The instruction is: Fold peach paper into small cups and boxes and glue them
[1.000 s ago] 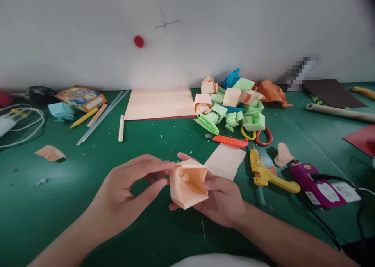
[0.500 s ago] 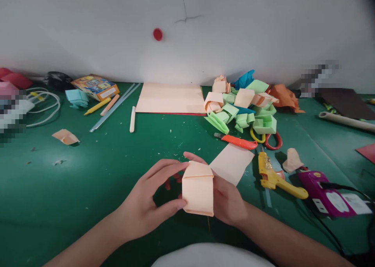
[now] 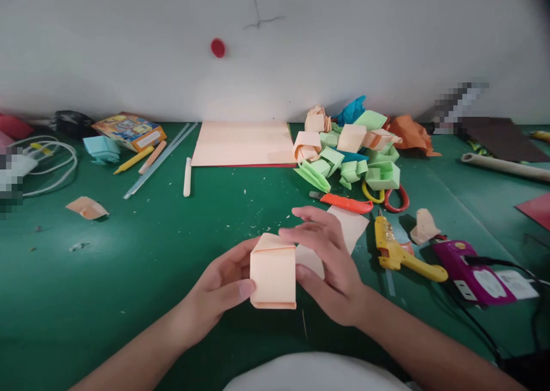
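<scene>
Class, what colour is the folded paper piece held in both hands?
Pale peach: the folded paper piece, clearest in the head view.

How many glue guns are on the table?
2: a yellow glue gun lies right of the right hand, and a purple glue gun lies just beyond it, further right. Others may be hidden.

green table (image 3: pixel 129 276), peach sheet (image 3: pixel 243 143), folded paper pile (image 3: pixel 348 150), yellow glue gun (image 3: pixel 397 251), scissors (image 3: pixel 387 196), orange cutter (image 3: pixel 346 203)
</scene>
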Tool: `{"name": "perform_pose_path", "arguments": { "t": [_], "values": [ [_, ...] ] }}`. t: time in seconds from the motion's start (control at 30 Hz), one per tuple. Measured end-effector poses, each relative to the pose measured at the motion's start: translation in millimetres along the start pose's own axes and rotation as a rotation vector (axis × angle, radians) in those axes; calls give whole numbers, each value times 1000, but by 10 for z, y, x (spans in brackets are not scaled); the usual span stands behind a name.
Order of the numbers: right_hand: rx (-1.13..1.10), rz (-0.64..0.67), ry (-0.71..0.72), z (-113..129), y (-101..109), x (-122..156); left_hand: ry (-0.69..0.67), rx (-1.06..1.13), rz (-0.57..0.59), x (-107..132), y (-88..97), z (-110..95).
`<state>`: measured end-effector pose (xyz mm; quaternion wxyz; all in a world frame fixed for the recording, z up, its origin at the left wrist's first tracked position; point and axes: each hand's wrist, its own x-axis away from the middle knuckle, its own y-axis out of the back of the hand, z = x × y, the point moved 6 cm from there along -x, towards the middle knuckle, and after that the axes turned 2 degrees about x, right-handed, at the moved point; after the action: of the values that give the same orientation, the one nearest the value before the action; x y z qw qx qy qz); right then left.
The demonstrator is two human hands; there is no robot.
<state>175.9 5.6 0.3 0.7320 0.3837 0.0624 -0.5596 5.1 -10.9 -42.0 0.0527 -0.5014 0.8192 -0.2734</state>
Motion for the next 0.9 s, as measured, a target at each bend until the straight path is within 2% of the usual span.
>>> {"name": "perform_pose_path", "arguments": {
  "t": [0.1,0.3,0.4,0.67,0.9],
  "values": [
    [181,-99,139,92,123,-65,21,-5,-13,-9,15,0],
    [200,-155,180,130,165,-83,58,12,109,-44,5,41],
    [197,-148,187,132,163,-76,59,-1,142,-56,25,64],
    [225,-78,152,63,144,-98,161,8,133,-56,-1,85],
    [156,-6,113,-23,70,-82,159,-42,131,-79,22,103]
  ]
}}
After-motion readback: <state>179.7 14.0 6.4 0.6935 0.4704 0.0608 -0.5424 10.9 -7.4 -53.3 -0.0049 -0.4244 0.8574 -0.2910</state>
